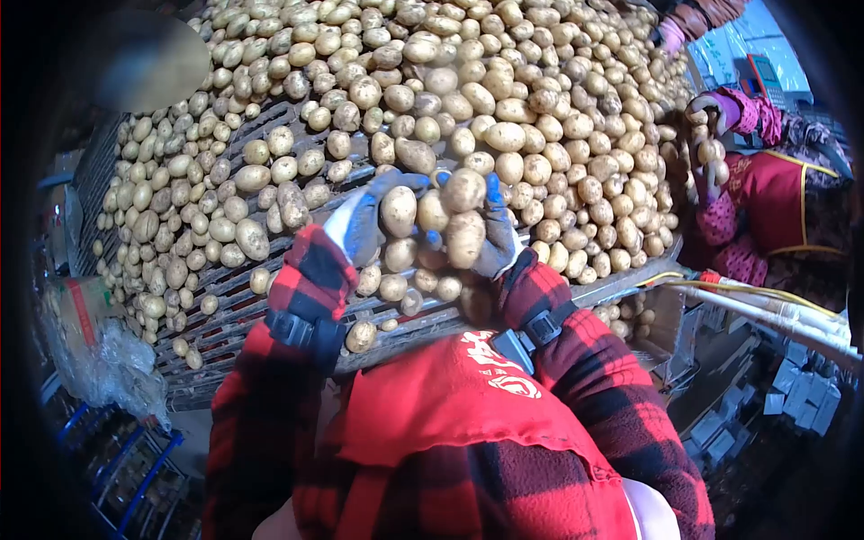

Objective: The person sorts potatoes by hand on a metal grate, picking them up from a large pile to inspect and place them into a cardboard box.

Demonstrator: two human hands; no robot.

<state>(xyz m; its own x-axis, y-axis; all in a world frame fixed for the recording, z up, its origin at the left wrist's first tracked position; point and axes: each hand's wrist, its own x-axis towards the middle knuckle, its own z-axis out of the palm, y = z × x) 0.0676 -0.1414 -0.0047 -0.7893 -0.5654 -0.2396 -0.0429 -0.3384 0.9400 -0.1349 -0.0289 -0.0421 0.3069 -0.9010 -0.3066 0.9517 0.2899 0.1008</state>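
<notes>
My left hand (pixel 364 225), in a grey and blue glove, curls round a potato (pixel 398 212) at the front edge of the pile. Facing it, my right hand (pixel 499 236) wears a matching glove and grips several potatoes, among them an upper potato (pixel 463 191) and a longer lower potato (pixel 465 239). Between the hands sits another potato (pixel 433 211), partly covered by its neighbours. The right fingertips show at the sides of these potatoes; the palms are hidden. Just below, loose potatoes (pixel 392 287) lie on the slatted table (pixel 236 335).
A large potato heap (pixel 567 117) covers the table's back and right. Another person's gloved hand (pixel 706 112) holds potatoes at the right. An open cardboard box (pixel 668 328) with potatoes stands below the right edge. Clear plastic wrap (pixel 112 360) hangs at the left.
</notes>
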